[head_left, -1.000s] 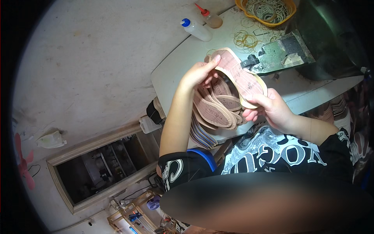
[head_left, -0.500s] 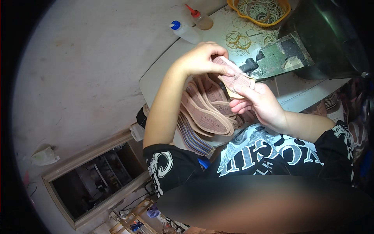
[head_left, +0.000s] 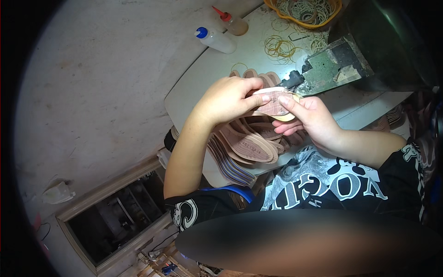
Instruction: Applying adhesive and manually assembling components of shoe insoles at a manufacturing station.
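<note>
Between my two hands is a pinkish-brown shoe insole [head_left: 273, 107] with a pale yellowish layer along its underside. My left hand [head_left: 237, 98] is closed around one end, thumb on the upper face. The other end is pinched by my right hand [head_left: 308, 114], with its thumb on top and fingers curled beneath. The insole lies close to a black fitting [head_left: 292, 80] on the front of a green machine [head_left: 330, 67]. Below my hands, a pile of similar insoles [head_left: 244, 142] covers the near part of the table, partly hidden by my left hand and forearm.
A stack of blue-edged insoles [head_left: 230, 164] sits at the table's [head_left: 196, 78] near edge. Farther back are a blue-capped bottle [head_left: 217, 40], a red-tipped bottle [head_left: 234, 23], loose rubber bands [head_left: 279, 49] and a yellow basket [head_left: 333, 19] of bands. A framed opening [head_left: 115, 217] is at lower left.
The insole has turned from a steep slant to nearly level. My left hand has moved lower and nearer, uncovering more insole ends behind it; both hands keep their hold.
</note>
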### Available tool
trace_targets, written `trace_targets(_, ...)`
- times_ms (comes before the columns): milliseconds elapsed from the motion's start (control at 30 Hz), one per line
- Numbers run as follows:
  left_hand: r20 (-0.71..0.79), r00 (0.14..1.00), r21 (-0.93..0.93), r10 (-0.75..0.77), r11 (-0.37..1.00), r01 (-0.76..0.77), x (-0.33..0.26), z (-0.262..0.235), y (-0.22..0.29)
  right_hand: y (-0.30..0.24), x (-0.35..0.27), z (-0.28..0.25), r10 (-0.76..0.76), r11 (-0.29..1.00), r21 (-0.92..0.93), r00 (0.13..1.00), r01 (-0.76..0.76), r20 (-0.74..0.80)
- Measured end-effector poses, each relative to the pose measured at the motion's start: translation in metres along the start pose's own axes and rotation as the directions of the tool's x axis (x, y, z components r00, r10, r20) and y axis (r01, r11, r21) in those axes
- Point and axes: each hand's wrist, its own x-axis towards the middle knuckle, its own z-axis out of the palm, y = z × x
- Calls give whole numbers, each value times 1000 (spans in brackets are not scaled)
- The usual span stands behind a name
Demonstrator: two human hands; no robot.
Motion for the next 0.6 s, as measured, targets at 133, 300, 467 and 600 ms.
trace_targets(133, -20, 1000, -15, -22, 1000, 22, -2, 14, -3, -1, 4, -3, 13, 1000, 0, 1000, -13, -9)
trace_targets(300, 30, 982, -243, -185, 952, 187, -4, 30, -7, 1, 13, -12, 7, 999, -49, 1000, -6, 25)
trace_targets(467, 97, 974, -461, -205, 858, 227, -6, 45, -12, 5, 20, -19, -11, 998, -64, 998, 15, 59)
trace_targets(600, 106, 959, -503, -262, 818, 279, -6, 50, -10, 5, 21, -22, 12, 997, -77, 998, -7, 69)
